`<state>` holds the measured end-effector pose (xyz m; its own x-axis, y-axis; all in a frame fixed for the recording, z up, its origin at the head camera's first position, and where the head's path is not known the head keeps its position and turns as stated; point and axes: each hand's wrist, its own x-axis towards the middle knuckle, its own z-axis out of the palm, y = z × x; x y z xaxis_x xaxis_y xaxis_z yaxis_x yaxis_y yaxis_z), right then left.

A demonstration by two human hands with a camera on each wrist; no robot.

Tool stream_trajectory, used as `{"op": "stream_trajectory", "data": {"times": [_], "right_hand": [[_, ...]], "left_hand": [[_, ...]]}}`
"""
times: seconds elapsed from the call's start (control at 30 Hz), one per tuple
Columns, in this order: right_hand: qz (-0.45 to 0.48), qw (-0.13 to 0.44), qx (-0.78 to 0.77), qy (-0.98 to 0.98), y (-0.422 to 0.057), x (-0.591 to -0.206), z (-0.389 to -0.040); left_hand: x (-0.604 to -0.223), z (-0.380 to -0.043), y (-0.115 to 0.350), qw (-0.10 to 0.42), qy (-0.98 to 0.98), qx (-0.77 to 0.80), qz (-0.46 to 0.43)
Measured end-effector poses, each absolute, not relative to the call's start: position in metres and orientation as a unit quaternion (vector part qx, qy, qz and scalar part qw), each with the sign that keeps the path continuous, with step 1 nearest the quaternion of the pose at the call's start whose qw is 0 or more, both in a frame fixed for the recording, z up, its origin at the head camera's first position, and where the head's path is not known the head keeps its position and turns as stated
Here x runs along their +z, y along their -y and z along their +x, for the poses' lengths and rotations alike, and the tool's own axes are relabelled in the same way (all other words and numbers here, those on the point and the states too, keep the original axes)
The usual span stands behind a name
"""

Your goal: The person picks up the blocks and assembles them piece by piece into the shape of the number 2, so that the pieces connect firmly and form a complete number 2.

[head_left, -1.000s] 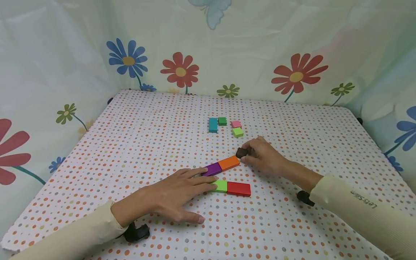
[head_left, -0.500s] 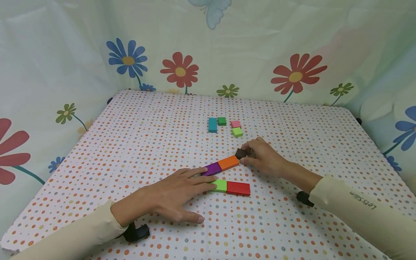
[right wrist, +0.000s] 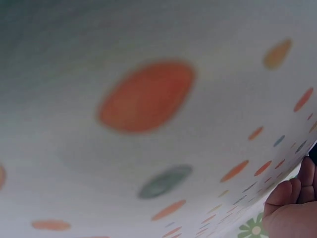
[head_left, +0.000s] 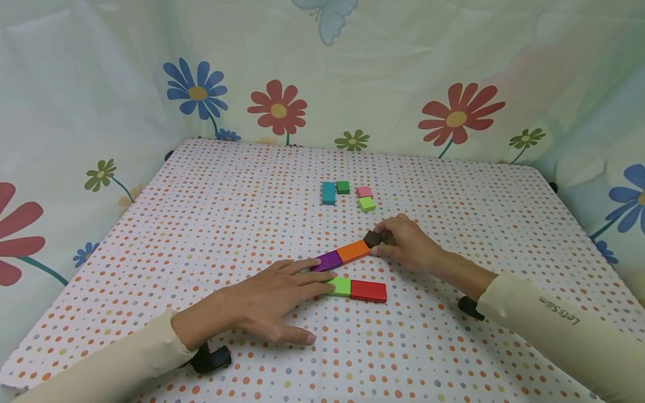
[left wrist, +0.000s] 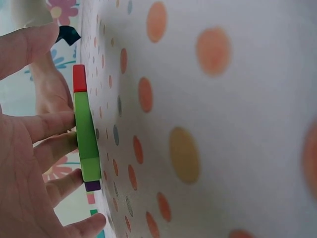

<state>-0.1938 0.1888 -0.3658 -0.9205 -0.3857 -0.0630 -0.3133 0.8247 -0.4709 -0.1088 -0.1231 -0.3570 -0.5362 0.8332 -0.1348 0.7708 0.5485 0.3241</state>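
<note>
In the head view my right hand pinches a small black block between thumb and fingers, at the right end of an orange block. A purple block joins the orange one's left end, making a slanted row. Nearer me, a light green block meets a red block end to end. My left hand lies spread, fingertips on the purple and light green blocks, covering their left parts. The left wrist view shows its fingers against the long green block.
Farther back stand a teal block, a dark green block, a pink block and a small lime block. A dotted cloth covers the table, and a flowered curtain encloses its back and sides.
My right hand has brought the black block slightly toward me, closer against the orange block's end. The left hand stays in place on the blocks.
</note>
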Motion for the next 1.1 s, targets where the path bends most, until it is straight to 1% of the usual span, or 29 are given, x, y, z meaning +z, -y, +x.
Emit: {"op": "stream_trajectory", "data": {"times": [0.53, 1.1], "right_hand": [[-0.192, 0.076, -0.243, -0.948, -0.1892, -0.3654, -0.1935], [-0.159, 0.095, -0.240, -0.953, -0.1876, -0.3643, -0.1929]], "left_hand": [[-0.3567, -0.1086, 0.1233, 0.137, -0.869, 0.114, 0.461], [-0.3567, -0.1076, 0.1236, 0.134, -0.869, 0.116, 0.462]]}}
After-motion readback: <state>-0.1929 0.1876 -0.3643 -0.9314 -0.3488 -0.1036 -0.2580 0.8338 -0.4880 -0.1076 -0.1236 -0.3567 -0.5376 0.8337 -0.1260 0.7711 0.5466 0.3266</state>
